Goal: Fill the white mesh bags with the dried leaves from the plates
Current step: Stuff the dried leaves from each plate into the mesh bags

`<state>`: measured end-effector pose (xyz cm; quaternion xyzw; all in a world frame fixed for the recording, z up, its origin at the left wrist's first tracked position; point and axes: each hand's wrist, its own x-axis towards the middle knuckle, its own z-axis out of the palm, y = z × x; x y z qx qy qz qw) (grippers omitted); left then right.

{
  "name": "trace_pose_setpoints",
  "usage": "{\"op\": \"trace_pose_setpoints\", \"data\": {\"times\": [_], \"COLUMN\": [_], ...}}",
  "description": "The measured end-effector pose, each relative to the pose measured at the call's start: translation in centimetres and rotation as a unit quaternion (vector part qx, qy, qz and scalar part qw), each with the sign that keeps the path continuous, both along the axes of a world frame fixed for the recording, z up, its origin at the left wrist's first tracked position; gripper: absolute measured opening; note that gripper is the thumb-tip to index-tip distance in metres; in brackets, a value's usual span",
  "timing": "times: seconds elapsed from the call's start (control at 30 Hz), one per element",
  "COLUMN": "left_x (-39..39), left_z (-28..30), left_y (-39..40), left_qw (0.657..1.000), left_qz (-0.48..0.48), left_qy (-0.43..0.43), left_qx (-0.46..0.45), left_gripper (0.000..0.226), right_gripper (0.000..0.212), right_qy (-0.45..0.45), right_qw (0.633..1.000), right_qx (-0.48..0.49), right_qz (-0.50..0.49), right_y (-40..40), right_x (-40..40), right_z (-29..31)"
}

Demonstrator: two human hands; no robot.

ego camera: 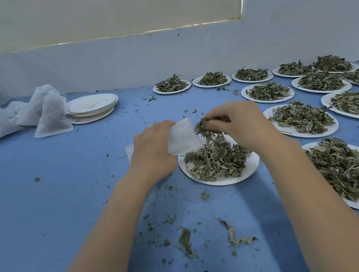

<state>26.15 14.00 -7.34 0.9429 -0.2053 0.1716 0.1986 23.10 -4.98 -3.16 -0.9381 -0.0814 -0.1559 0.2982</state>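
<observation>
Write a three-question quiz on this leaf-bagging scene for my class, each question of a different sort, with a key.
1. True or false: the left hand holds a white mesh bag.
2. What does the right hand pinch? A) a plate B) dried leaves C) nothing
3. Fill in: the stack of emptied plates sits beside the filled ____.

Key: 1 true; 2 B; 3 bags.
</observation>
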Motion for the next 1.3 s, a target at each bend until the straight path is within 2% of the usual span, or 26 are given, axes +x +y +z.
{"op": "trace_pose_setpoints", "data": {"times": [0.13, 0.23, 0.3, 0.4, 0.47, 0.53, 0.7, 0.93, 1.03, 1.13, 1.2, 1.3], "left_x": [-0.3, -0.5, -0.6, -0.7, -0.9, -1.0, -1.4, -1.7, -1.8, -1.8, -1.9, -2.1], "left_z": [0.0, 0.0, 0.1, 0.2, 0.2, 0.3, 0.3, -0.1, 0.0, 0.1, 0.2, 0.3], "left_y": [-0.3, -0.4, -0.5, -0.6, -0.6, -0.7, -1.2, -2.0, -2.0, -1.9, -1.9, -1.9], "left_qw": [1.0, 1.0, 0.999, 0.999, 0.999, 0.998, 0.996, 0.996, 0.992, 0.989, 0.986, 0.985], "left_qz": [-0.007, -0.012, -0.015, -0.017, -0.019, -0.021, -0.029, -0.039, -0.042, -0.046, -0.05, -0.052], "left_qy": [-0.008, -0.018, -0.022, -0.021, -0.017, -0.017, -0.029, -0.032, -0.028, -0.033, -0.042, -0.052], "left_qx": [-0.006, -0.015, -0.02, -0.035, -0.045, -0.053, -0.078, -0.079, -0.113, -0.134, -0.153, -0.159], "left_gripper": [0.058, 0.056, 0.055, 0.055, 0.055, 0.054, 0.054, 0.054, 0.052, 0.05, 0.049, 0.048], "right_gripper": [0.017, 0.021, 0.03, 0.041, 0.039, 0.032, 0.029, 0.031, 0.028, 0.038, 0.041, 0.034], "right_qy": [-0.014, -0.014, -0.003, 0.058, 0.092, 0.094, 0.036, 0.037, 0.005, 0.051, 0.104, 0.139], "right_qw": [0.998, 0.998, 0.999, 0.989, 0.972, 0.963, 0.973, 0.964, 0.981, 0.99, 0.98, 0.961], "right_qx": [-0.047, -0.047, -0.009, 0.109, 0.185, 0.22, 0.218, 0.247, 0.19, 0.134, 0.171, 0.234], "right_qz": [0.033, 0.044, 0.049, 0.082, 0.114, 0.121, 0.069, 0.091, 0.037, 0.006, 0.019, 0.052], "right_y": [1.4, 1.8, 1.7, 1.2, 0.9, 0.8, 1.4, 0.9, 0.7, 0.6, 0.5, 0.5], "right_x": [-0.1, -0.2, -0.3, -0.6, -0.8, -0.9, -0.7, -0.9, -0.8, -0.6, -0.7, -1.0], "right_z": [0.3, 0.2, 0.2, 0.4, 0.6, 0.5, -0.1, 0.1, -0.2, -0.6, -0.6, -0.4]}}
